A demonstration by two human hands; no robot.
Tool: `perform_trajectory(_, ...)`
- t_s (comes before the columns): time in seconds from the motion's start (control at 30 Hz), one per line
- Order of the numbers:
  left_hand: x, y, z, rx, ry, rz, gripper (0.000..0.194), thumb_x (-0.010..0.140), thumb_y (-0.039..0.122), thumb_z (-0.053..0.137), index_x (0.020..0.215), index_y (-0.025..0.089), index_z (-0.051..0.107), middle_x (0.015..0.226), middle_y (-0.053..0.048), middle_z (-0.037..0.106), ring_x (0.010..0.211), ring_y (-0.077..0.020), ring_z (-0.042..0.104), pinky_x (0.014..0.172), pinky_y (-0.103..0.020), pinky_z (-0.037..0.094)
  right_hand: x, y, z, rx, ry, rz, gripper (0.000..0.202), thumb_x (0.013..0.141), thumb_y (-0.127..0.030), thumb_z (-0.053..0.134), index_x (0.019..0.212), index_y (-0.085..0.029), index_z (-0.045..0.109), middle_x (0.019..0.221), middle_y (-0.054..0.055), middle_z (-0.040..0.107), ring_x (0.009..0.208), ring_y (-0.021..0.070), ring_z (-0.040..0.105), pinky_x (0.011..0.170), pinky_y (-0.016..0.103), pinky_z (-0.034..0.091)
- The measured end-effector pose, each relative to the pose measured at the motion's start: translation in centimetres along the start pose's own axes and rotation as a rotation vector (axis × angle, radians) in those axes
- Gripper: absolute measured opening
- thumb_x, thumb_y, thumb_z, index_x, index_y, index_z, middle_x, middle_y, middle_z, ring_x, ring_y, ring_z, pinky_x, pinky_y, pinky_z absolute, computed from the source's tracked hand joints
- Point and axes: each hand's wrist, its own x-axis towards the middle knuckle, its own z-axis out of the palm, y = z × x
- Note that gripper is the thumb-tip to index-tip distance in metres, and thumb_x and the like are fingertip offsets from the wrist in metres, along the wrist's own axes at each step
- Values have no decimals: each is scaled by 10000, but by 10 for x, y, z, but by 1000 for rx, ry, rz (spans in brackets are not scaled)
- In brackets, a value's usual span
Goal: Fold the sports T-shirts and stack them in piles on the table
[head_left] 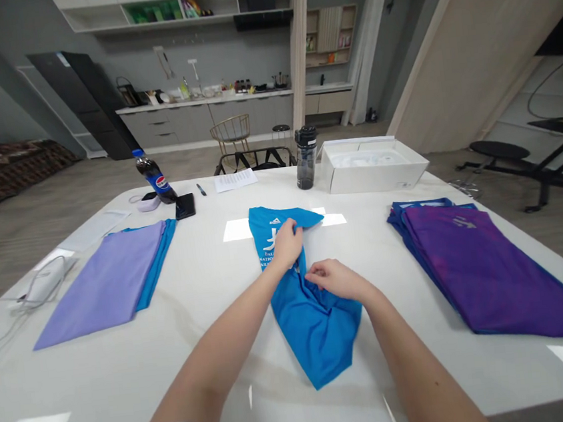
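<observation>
A bright blue shirt (pixel 315 342) with white lettering lies bunched and partly folded on the table in front of me. My left hand (pixel 289 242) is over its printed upper part, fingers closed on the fabric near a fold. Lower and to the right, my right hand (pixel 336 278) pinches the gathered cloth at the shirt's right side. The fingertips of both hands are partly hidden in the creases.
Folded lilac and blue clothes (pixel 107 276) lie to the left; folded purple and navy clothes (pixel 493 269) to the right. Along the back stand a cola bottle (pixel 154 177), a phone (pixel 185 206), a dark tumbler (pixel 306 158) and a white box (pixel 373 174). A charger (pixel 47 282) with cables sits far left.
</observation>
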Motion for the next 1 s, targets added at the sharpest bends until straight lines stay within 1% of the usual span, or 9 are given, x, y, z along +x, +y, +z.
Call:
perform_trajectory(0.13, 18, -32, -56, -874, 148, -300, 194, 964, 342, 497, 993, 206, 634, 960, -65, 717, 976, -222, 701, 918, -404, 582, 5, 5, -2, -247, 233, 31, 351, 1007, -446, 514, 846, -214, 724, 778, 59, 738, 753, 200, 673, 667, 275, 411)
perform_trajectory(0.2, 19, -57, -88, -1037, 150, -448, 218, 957, 332, 495, 961, 178, 650, 956, -94, 727, 964, -228, 716, 894, -387, 598, 7, 3, 1, -270, 219, 52, 311, 1008, -442, 529, 914, -228, 734, 790, 48, 738, 756, 198, 669, 659, 272, 398)
perform_trajectory(0.3, 9, -95, -128, -769, 367, -533, 173, 902, 255, 553, 1017, 164, 646, 1046, -112, 717, 1001, -224, 703, 923, -380, 584, 7, -3, 11, -249, 142, 43, 239, 966, -427, 617, 1065, -240, 729, 817, 31, 736, 770, 197, 669, 641, 263, 384)
perform_trajectory(0.37, -6, -110, -144, -369, 550, -439, 302, 873, 231, 591, 1168, 170, 605, 1230, -133, 657, 1116, -235, 656, 1004, -405, 543, 7, -8, 17, -264, 101, 38, 350, 923, -446, 680, 1204, -239, 697, 871, 40, 740, 801, 210, 676, 644, 267, 387)
perform_trajectory(0.47, -28, -108, -150, 214, 563, -83, 444, 892, 206, 567, 1333, 193, 525, 1415, -153, 528, 1295, -276, 544, 1122, -448, 446, 7, -12, 25, -336, 86, 27, 620, 873, -475, 734, 1422, -238, 571, 985, 72, 740, 878, 243, 686, 677, 280, 402)
perform_trajectory(0.6, -33, -82, -133, 523, 99, 277, 319, 954, 204, 496, 1254, 223, 605, 1295, -125, 616, 1223, -290, 582, 1075, -433, 456, 7, -17, 30, -382, 15, 1, 709, 837, -477, 759, 1466, -249, 525, 1001, 77, 732, 895, 260, 685, 686, 285, 400)
perform_trajectory(0.8, 3, -77, -109, 597, -55, 36, 302, 934, 403, 622, 1165, 217, 683, 1339, -154, 630, 1247, -379, 547, 1039, -549, 430, 3, -30, 43, -351, -109, -57, 731, 813, -425, 757, 1483, -267, 511, 855, 31, 705, 803, 236, 665, 639, 271, 369)
perform_trajectory(0.9, 13, -85, -119, 392, 50, 46, 160, 935, 322, 594, 950, 216, 714, 1110, -93, 703, 1075, -276, 627, 975, -415, 473, 3, -32, 46, -298, -159, -88, 759, 800, -426, 764, 1492, -256, 503, 814, 13, 689, 781, 226, 653, 630, 271, 361)
perform_trajectory(1.0, 14, -106, -151, 29, 439, -30, 188, 932, 343, 561, 895, 198, 675, 841, -20, 651, 838, -186, 608, 841, -309, 493, 5, -30, 46, -233, -160, -91, 732, 810, -475, 761, 1468, -254, 530, 807, 8, 678, 772, 220, 640, 621, 276, 356)
